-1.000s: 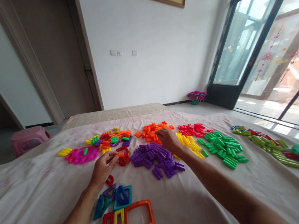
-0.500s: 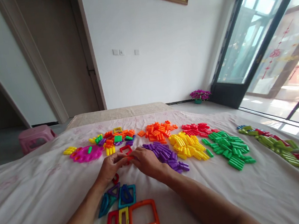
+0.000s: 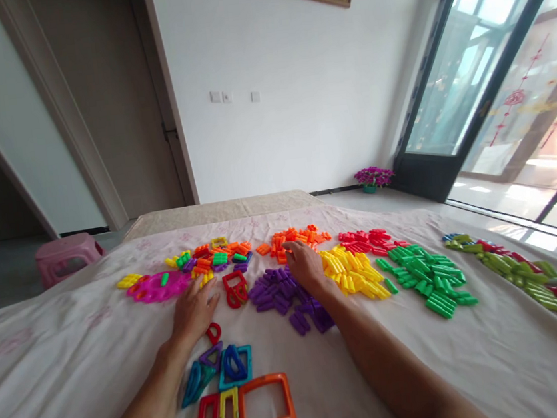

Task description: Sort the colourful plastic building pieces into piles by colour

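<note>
The right hand (image 3: pixel 307 265) reached over the far edge of the purple rods (image 3: pixel 270 292), its bent fingertips at the near side of the pile of orange rods (image 3: pixel 306 235); whether it gripped one could not be told, as the fingers hid the spot. Those orange rods lay in a jumble at the far middle of the cloth (image 3: pixel 380 352), their long axes mixed, some crosswise and some pointing away from the wearer.

The left hand (image 3: pixel 193 307) lay palm down, its grip released, thumb apart from the fingers. Its fingertips were at a few short yellow rods (image 3: pixel 207 279), whose long axes ran away from the wearer, leaning a little rightward. Just left of these was a magenta scalloped disc (image 3: pixel 154 290); a red square frame (image 3: pixel 225 283) lay on their right.

Beyond the right wrist, the yellow pile (image 3: pixel 351 271) had many rods slanting nearer-right to farther-left, with the green pile (image 3: pixel 421 273) farther right. Nearer the wearer, an orange square frame (image 3: pixel 289 399) lay flat.
</note>
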A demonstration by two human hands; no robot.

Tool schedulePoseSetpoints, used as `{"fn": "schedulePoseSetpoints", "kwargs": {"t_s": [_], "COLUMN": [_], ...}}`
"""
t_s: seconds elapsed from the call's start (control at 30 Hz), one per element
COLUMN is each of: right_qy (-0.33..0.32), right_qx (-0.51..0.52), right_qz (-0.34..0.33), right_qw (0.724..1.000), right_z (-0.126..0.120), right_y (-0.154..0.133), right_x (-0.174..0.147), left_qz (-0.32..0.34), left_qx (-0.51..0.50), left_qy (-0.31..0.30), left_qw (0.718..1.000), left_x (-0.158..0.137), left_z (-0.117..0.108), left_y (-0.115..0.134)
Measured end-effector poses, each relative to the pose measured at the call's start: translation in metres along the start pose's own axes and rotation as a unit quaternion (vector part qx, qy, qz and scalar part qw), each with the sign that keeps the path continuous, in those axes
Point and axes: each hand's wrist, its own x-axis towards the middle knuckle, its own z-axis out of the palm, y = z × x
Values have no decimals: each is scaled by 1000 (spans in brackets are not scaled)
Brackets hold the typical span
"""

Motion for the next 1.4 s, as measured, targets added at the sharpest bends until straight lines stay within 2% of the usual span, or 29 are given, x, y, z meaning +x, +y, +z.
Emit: {"fn": "schedulePoseSetpoints", "kwargs": {"t_s": [0.2, 0.37, 0.6, 0.73, 0.83, 1.0, 1.13, 1.23, 1.4], "right_qy": [-37, -71, -80, -78, -100, -115, -101, -79, -50], "right_qx": [22, 35, 61, 60, 48, 44, 57, 92, 190], "right_qz": [-92, -138, -158, -169, -180, -192, -192, -187, -195], "right_qw": [995, 987, 982, 981, 977, 974, 975, 975, 961], "right_z": [1, 3, 10, 11, 13, 13, 12, 12, 11], "right_y": [-23, -32, -29, -26, -24, -21, -21, -24, -39], "right_x": [-14, -21, -24, -24, -26, -29, -30, -31, -37], "left_qz": [25, 12, -20, -5, 0, -6, -5, -40, -137], "left_qx": [19, 22, 64, 57, 60, 27, -85, -247, -501], "left_qy": [-16, -8, 35, 18, -2, 4, 43, 52, -1], "left_qw": [999, 1000, 997, 998, 998, 1000, 995, 967, 855], "left_x": [-2, -2, -4, -4, -4, -3, -3, -4, -4], "left_z": [-6, -18, -28, -19, -16, -21, -23, -21, -22], "left_y": [6, 13, 22, 19, 16, 16, 19, 25, 45]}}
